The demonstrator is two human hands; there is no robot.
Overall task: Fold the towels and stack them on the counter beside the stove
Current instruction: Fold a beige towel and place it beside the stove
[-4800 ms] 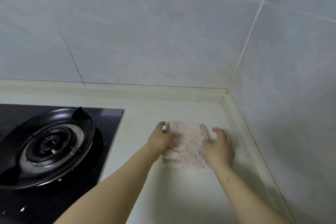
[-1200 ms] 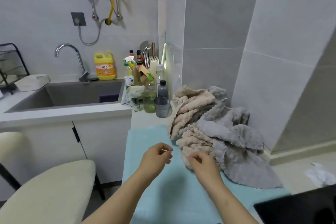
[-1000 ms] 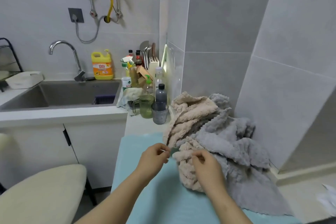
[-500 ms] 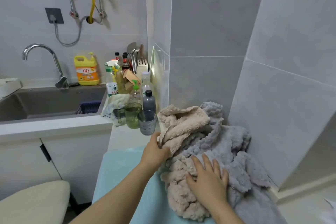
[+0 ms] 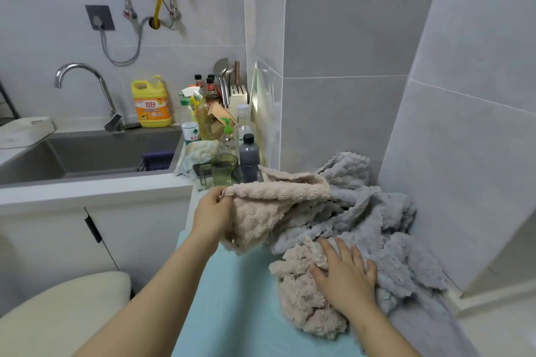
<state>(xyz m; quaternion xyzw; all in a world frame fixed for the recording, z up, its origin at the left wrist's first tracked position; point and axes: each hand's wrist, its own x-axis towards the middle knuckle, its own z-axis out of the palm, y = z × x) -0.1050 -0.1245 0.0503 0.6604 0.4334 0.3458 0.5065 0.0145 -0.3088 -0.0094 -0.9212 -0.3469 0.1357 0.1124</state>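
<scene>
Nearest the camera, the right hand (image 5: 345,272) lies flat with its fingers straight and slightly spread, pressing down where a beige clump (image 5: 301,301) meets the grey towels (image 5: 377,217). Under them a smooth pale teal cloth (image 5: 240,298) is spread flat as a work surface. A little farther off, the left hand (image 5: 213,211) pinches the hemmed edge of a beige towel (image 5: 272,206) and lifts it clear of the heap, so the cloth hangs in a soft sagging fold. Whether the clump belongs to this same towel cannot be told. All the towels are thick and fluffy with a knobbly pile; the grey ones have wavy scalloped edges and lie rumpled against the tiled corner. As for progress, nothing here is folded: the heap is loose, and neither the stove nor any stack shows, so the work looks to be at the stage of pulling one towel free, with the folding and stacking of this pile still ahead. Beyond the heap stand a ribbed green cup (image 5: 223,168) and a dark bottle (image 5: 249,151) among crowded bottles, then a yellow detergent jug (image 5: 150,104) beside the grey sink (image 5: 87,153) with its curved chrome tap (image 5: 84,78).
</scene>
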